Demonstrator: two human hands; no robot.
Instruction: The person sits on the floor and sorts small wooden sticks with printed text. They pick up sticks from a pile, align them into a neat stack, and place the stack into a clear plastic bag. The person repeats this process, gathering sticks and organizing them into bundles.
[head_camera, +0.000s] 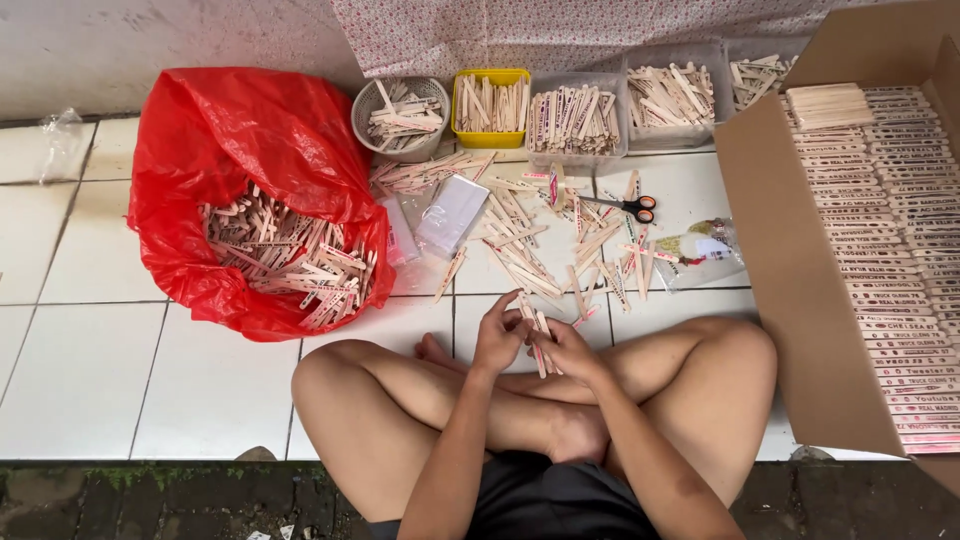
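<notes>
Flat wooden sticks (540, 340), both hands' grip

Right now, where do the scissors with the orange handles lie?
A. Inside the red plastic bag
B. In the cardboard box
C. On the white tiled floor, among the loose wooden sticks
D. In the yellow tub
C: the scissors lie flat on the tiled floor among scattered wooden sticks, in front of the row of tubs and outside every container.
</notes>
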